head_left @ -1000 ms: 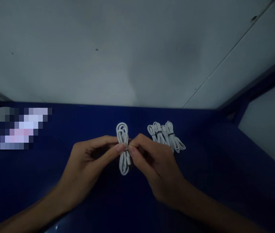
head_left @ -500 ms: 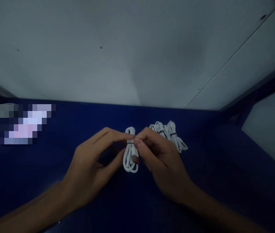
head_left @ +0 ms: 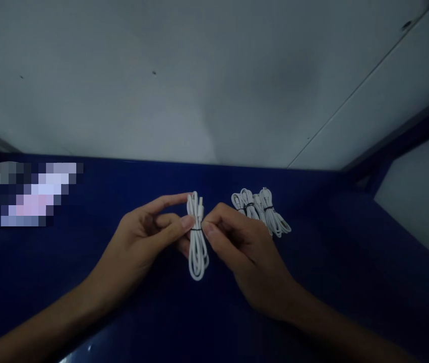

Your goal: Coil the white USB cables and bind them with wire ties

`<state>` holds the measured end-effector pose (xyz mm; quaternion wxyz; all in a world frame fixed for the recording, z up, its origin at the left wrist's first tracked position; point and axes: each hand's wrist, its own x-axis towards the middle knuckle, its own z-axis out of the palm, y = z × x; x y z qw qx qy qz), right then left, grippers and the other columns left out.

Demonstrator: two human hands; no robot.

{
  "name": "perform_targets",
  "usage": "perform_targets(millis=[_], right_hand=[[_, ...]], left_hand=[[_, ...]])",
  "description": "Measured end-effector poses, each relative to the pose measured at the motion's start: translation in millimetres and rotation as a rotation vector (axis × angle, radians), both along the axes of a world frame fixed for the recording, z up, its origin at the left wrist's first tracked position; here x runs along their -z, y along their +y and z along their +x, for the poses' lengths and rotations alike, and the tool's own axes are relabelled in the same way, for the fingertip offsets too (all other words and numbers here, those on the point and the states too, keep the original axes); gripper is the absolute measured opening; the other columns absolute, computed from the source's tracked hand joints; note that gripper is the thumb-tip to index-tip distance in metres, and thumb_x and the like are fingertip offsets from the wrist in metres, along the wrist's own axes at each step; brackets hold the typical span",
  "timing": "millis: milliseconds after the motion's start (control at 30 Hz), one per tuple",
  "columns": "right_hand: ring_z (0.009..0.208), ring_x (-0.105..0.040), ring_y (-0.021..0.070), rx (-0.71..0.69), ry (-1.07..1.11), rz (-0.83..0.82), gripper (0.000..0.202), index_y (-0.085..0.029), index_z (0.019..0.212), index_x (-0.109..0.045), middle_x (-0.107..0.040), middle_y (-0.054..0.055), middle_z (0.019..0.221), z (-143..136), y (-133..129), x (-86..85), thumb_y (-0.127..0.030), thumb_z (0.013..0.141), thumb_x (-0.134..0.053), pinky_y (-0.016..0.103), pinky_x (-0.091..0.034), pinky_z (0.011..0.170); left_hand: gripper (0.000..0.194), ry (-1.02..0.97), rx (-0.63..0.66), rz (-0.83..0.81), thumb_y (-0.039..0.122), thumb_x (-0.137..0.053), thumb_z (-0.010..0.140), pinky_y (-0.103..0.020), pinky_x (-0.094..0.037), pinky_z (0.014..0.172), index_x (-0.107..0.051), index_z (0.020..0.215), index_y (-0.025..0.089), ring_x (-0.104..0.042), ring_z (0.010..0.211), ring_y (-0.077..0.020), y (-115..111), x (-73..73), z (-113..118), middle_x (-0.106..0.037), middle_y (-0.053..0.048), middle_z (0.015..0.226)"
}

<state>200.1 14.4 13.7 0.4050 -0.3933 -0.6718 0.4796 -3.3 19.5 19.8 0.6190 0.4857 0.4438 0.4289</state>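
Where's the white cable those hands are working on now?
In the head view, the bundled cable is just left of centre, between the left hand and right hand, left of the other tied cables.

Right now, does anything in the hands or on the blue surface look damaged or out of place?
Nothing looks spilled or damaged. The held cable bundle and the other bundles show black ties. Only the pixelated patch at left looks odd: it hides what lies there.

Dim light; pale grey wall (head_left: 104, 101) behind blue tabletop (head_left: 142, 179).
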Motion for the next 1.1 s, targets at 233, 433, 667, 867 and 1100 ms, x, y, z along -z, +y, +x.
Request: perform_targets(millis=[233,433,667,867,1100], right_hand=[[0.057,-0.043,0.012,0.02,0.022,-0.026,0.028,-0.024,0.082,-0.058,-0.051,-0.005,0.068,-1.4,0.8,1.7,-0.028,0.11,-0.058,0.026,-0.035,0.052],[0.053,-0.037,0.0092,0.026,0.116,-0.142,0.03,-0.023,0.084,-0.059,-0.045,-0.007,0.066,-1.4,4.7,4.3,-0.031,0.113,-0.059,0.025,-0.03,0.05],[0.053,-0.037,0.0086,-0.014,0.077,-0.159,0.031,-0.022,0.085,-0.064,-0.046,-0.007,0.066,2.8,7.9,2.3,-0.034,0.113,-0.059,0.026,-0.028,0.051],[0.056,-0.039,0.0097,-0.025,0.058,-0.12,0.03,-0.022,0.083,-0.061,-0.049,-0.007,0.066,4.7,9.3,-1.0,-0.029,0.112,-0.059,0.027,-0.031,0.053],[0.065,-0.053,0.0126,-0.052,0.04,-0.108,0.027,-0.022,0.085,-0.063,-0.062,-0.004,0.074,4.1,7.9,-3.3,-0.025,0.111,-0.058,0.029,-0.04,0.06]], left_hand=[[0.034,0.072,0.07,0.05,0.038,-0.075,0.106,-0.028,-0.064,0.063,-0.066,0.138,0.031,-0.08,0.065,-0.019,-0.6,0.2,-3.9,-0.08,0.002,0.08],[0.024,0.744,-0.121,0.817,0.021,-0.076,0.103,-0.033,-0.059,0.098,-0.079,0.123,0.033,-0.074,0.113,-0.0216,-11.7,6.1,-5.3,-0.073,-0.003,0.125],[0.018,0.647,-0.089,0.796,0.027,-0.08,0.103,-0.029,-0.06,0.095,-0.083,0.118,0.035,-0.08,0.101,-0.0178,-11.1,9.4,-7.1,-0.085,0.004,0.115],[0.011,0.28,-0.044,0.297,0.033,-0.085,0.098,-0.025,-0.063,0.085,-0.089,0.108,0.032,-0.082,0.091,-0.019,-5.8,4.7,-3.5,-0.087,0.002,0.097],[0.052,-0.151,0.208,-0.246,0.03,-0.078,0.104,-0.03,-0.068,0.072,-0.06,0.152,0.026,-0.083,0.071,-0.0201,5.3,1.2,-7.9,-0.086,-0.006,0.091]])
